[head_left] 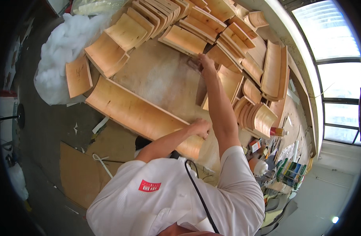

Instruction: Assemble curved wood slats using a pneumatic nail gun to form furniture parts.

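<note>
A long curved plywood panel [137,112] lies across the near side of the worktable, its hollow face up. My left hand [201,128] is closed at the right end of this panel, over its far edge; the fingertips are partly hidden. My right arm stretches far forward over the table. At its end my right hand [205,63] is closed, close to the corner of a shorter curved plywood panel [186,39]. Something small, brownish and blurred shows beside its fingers, and I cannot make out what it is.
Stacked curved plywood pieces [149,17] line the far side, and more [231,82] stand on the right. White fluffy stuffing [64,51] is heaped at the left. Tools and containers [263,165] clutter the right end. Cardboard [80,173] lies on the floor.
</note>
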Tool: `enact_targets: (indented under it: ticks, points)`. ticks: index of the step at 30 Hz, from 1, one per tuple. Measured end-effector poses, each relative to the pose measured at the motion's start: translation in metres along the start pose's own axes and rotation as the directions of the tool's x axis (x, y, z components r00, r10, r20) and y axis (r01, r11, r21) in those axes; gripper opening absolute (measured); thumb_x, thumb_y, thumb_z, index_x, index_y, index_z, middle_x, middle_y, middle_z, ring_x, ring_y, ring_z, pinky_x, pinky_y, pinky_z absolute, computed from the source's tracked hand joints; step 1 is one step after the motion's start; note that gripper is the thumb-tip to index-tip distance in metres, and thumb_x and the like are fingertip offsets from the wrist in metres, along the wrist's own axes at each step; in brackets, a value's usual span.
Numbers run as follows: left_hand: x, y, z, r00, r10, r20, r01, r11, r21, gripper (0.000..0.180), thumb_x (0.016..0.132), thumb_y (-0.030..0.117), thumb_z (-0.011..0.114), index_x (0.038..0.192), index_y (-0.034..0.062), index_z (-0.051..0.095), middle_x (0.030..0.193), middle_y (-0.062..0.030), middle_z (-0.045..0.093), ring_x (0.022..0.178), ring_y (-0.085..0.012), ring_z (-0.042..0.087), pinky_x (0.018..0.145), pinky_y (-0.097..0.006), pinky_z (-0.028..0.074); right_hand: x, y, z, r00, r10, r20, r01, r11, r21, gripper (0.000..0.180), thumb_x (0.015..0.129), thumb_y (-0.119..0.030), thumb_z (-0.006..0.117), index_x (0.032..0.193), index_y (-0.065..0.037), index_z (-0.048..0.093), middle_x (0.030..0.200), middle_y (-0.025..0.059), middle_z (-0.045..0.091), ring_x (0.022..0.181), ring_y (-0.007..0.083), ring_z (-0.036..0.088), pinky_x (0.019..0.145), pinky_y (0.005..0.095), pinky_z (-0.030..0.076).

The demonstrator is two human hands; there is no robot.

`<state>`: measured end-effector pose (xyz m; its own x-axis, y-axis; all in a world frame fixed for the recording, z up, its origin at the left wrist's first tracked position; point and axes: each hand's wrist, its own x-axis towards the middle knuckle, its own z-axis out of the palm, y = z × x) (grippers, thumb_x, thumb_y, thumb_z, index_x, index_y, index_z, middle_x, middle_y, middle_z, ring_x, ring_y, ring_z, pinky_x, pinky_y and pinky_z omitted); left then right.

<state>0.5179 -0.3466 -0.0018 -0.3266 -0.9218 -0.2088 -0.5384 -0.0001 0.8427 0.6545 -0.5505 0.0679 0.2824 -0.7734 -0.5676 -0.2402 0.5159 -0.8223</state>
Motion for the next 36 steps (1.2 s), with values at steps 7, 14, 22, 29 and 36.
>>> enact_targets:
  ticks: [7, 14, 22, 29, 36]
  points:
    - [0.032, -0.041, 0.039, 0.952, 0.196, -0.235, -0.206, 0.978, -0.022, 0.047, 0.053, 0.024, 0.08, 0.097, 0.0114, 0.068, 0.091, -0.0119, 0.069, 0.086, -0.0308, 0.066, 0.074, -0.041, 0.052, -0.03, 0.029, -0.026, 0.994, -0.109, -0.011, 0.1, 0.86, 0.5, 0.04, 0.086, -0.014, 0.058, 0.115, 0.011, 0.043, 0.111, 0.0297, 0.056, 0.097, 0.0423, 0.062, 0.082, 0.0464, 0.059]
    - [0.025, -0.032, 0.031, 0.952, 0.142, -0.273, -0.161, 0.986, -0.051, 0.057, 0.056, 0.029, 0.079, 0.108, 0.0117, 0.064, 0.098, -0.0132, 0.068, 0.092, -0.0338, 0.064, 0.076, -0.043, 0.05, -0.081, 0.047, -0.066, 0.932, -0.246, -0.265, 0.356, 0.753, 0.553, 0.024, 0.086, -0.01, 0.057, 0.1, 0.008, 0.051, 0.098, 0.0234, 0.061, 0.087, 0.0358, 0.066, 0.075, 0.0417, 0.06]
    - [0.001, 0.0, -0.013, 0.986, 0.002, 0.167, -0.004, 1.0, 0.015, 0.033, 0.059, 0.03, 0.074, 0.086, 0.0096, 0.073, 0.087, -0.0133, 0.07, 0.083, -0.0298, 0.066, 0.076, -0.04, 0.052, -0.178, 0.1, -0.161, 0.774, -0.485, -0.408, 0.634, 0.598, 0.491, 0.012, 0.088, -0.008, 0.06, 0.092, 0.004, 0.06, 0.082, 0.0149, 0.067, 0.075, 0.026, 0.07, 0.07, 0.0369, 0.061]
    - [0.007, -0.005, -0.027, 0.978, -0.004, 0.211, 0.019, 0.998, -0.068, 0.032, 0.063, 0.03, 0.068, 0.087, 0.0103, 0.074, 0.087, -0.0148, 0.07, 0.079, -0.0302, 0.067, 0.073, -0.039, 0.053, -0.283, 0.161, -0.242, 0.613, -0.46, -0.642, 0.704, 0.686, 0.182, 0.017, 0.087, -0.007, 0.057, 0.094, 0.007, 0.06, 0.081, 0.0151, 0.066, 0.07, 0.0256, 0.068, 0.069, 0.0379, 0.058]
    - [0.016, -0.017, -0.01, 0.993, 0.019, 0.117, -0.018, 1.0, -0.013, 0.037, 0.065, 0.04, 0.066, 0.086, 0.009, 0.071, 0.082, -0.017, 0.068, 0.077, -0.0334, 0.066, 0.07, -0.044, 0.052, -0.374, 0.232, -0.294, 0.468, -0.265, -0.843, 0.637, 0.762, 0.114, 0.018, 0.082, -0.006, 0.056, 0.093, 0.008, 0.06, 0.087, 0.0199, 0.066, 0.074, 0.0304, 0.068, 0.06, 0.0366, 0.057]
